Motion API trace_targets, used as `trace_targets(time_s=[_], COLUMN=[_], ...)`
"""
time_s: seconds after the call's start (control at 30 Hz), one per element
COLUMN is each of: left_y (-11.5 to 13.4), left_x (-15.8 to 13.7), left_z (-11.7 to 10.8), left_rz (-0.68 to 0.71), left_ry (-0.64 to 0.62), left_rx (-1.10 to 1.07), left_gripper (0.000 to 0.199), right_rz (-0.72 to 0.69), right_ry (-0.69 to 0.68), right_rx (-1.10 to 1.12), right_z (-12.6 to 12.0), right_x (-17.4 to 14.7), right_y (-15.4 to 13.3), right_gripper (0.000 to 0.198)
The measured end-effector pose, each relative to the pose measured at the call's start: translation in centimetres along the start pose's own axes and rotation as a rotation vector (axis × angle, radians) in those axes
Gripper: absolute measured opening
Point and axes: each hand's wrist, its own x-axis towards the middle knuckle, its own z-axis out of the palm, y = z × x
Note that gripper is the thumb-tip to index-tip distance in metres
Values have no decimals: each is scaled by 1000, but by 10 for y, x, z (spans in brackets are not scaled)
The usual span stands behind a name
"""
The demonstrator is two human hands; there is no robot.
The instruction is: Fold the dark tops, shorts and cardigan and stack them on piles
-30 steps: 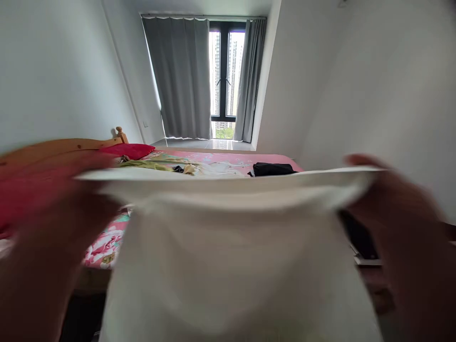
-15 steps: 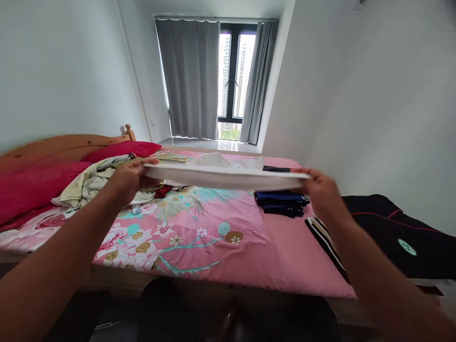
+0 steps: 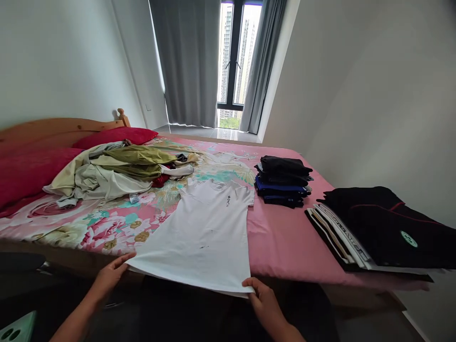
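Note:
A white T-shirt [image 3: 210,232] with small dark print lies spread on the bed, its neck towards the window and its hem overhanging the near edge. My left hand [image 3: 112,273] pinches the hem's left corner. At the opposite corner, my right hand [image 3: 261,297] is closed on the hem, thumb on top. Between both hands the hem is drawn fairly straight. The shirt's sleeves lie out to the sides, the right one close to a stack of folded dark clothes [image 3: 283,180].
A loose heap of clothes [image 3: 117,171] lies left on the floral bedsheet [image 3: 117,228], before red pillows [image 3: 42,166]. Folded shirts with a black one on top [image 3: 384,228] are stacked at the right corner. A phone-like green object [image 3: 19,327] shows lower left.
The shirt, held up and stretched between my hands before, now lies flat on the bed. Both hands have come down and back towards me, still holding the hem. My view has tilted downward.

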Motion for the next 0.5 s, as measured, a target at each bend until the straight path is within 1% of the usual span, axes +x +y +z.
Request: trace_targets(time_s=[0.07,0.13,0.17,0.2,0.23,0.27,0.33,0.4,0.43,0.47,0.5], left_y=[-20,-35,-39,-39,-36,-30,-7,24,39,54,66], left_x=[-22,-55,-74,-95,-118,-140,-180,-209,-219,-226,-230], left_z=[11,35,53,72,93,115,158,195,210,224,235], left_rz=[-177,-350,-442,-521,-624,-687,-782,-845,-870,-894,-917], left_ry=[78,96,5,-174,-328,-483,-741,-966,-1051,-1086,-1065], left_rx=[-148,-213,-215,-229,-227,-257,-385,-605,-709,-815,-908], left_gripper=[23,31,36,42,49,55,64,64,62,58,53], right_rz=[16,18,19,18,16,12,-3,-23,-33,-44,-58], right_ry=[3,15,16,15,11,6,2,13,24,33,44], right_rx=[58,122,150,175,196,209,205,153,121,95,77], right_z=[5,7,7,8,8,8,8,7,6,5,5], right_x=[-6,-8,-9,-10,-10,-10,-10,-9,-9,-9,-10], right_y=[-1,-4,-7,-10,-13,-16,-21,-25,-26,-26,-26], right_gripper=[30,26,24,21,20,18,17,17,18,19,21])
